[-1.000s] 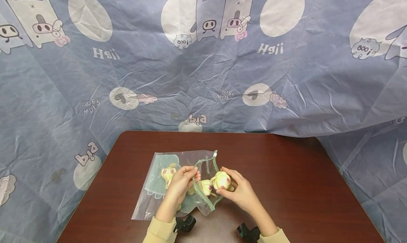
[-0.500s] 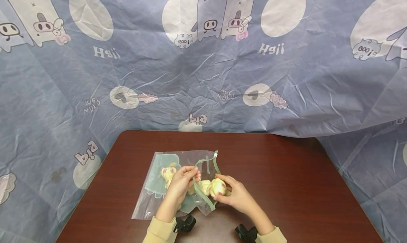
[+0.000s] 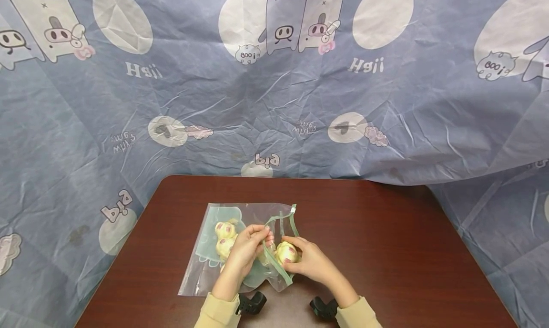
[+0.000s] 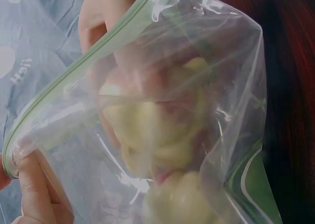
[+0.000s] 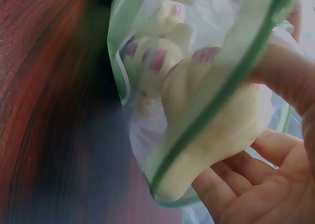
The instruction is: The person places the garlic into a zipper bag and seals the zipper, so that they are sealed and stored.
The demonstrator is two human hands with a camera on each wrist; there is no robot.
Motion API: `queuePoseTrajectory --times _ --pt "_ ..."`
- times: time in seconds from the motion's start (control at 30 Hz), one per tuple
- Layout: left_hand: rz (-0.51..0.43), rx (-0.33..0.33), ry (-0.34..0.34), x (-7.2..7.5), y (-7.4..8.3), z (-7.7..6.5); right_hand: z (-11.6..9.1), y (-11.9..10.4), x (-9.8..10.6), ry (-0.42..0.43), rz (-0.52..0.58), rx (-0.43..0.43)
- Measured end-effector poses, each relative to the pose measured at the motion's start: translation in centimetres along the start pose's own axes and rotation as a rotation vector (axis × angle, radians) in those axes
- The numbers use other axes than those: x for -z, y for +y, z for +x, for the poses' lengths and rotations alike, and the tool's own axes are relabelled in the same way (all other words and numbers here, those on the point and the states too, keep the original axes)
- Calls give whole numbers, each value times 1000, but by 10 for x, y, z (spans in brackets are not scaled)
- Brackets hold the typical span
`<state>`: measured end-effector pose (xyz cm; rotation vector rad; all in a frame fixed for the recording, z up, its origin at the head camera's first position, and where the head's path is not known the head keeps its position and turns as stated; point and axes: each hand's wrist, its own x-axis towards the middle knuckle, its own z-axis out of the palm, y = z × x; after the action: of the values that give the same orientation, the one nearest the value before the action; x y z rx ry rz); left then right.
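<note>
A clear zip bag (image 3: 200, 282) with a green zip edge lies on the table, its mouth facing right. My left hand (image 3: 243, 252) pinches the near lip of that mouth between thumb and fingers. At the opening, my right hand (image 3: 312, 262) grips a pale garlic bulb (image 3: 287, 253) with purple patches; in the right wrist view the green zip strip (image 5: 216, 106) crosses in front of the bulb. Through the plastic, more garlic bulbs (image 3: 225, 230) show deeper in the bag, partly hidden behind my left hand. One bulb (image 4: 182, 199) sits right below the held one in the left wrist view.
The dark red-brown wooden table (image 3: 386, 232) extends around the bag. A blue cartoon-print cloth (image 3: 257, 104) hangs behind and along both sides of it. Black wrist mounts (image 3: 252, 303) sit under both wrists, close over the table.
My right hand has moved left with the garlic, bringing it into the bag's mouth. Bulbs inside the bag have shifted left. My left hand keeps its pinch on the lip.
</note>
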<state>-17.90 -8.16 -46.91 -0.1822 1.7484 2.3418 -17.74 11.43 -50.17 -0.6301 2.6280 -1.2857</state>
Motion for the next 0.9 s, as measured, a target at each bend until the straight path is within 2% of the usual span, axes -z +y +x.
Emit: queuePoseTrajectory --times 0.27,0.6,0.9 --pt "-14 2 -5 -2 0 -1 11 0 -12 -7 -53 70" --pt "5 0 -7 -1 -1 -1 22 5 -24 14 -91 58" --pt "-6 14 -16 -2 -1 0 28 6 -29 -23 -135 48"
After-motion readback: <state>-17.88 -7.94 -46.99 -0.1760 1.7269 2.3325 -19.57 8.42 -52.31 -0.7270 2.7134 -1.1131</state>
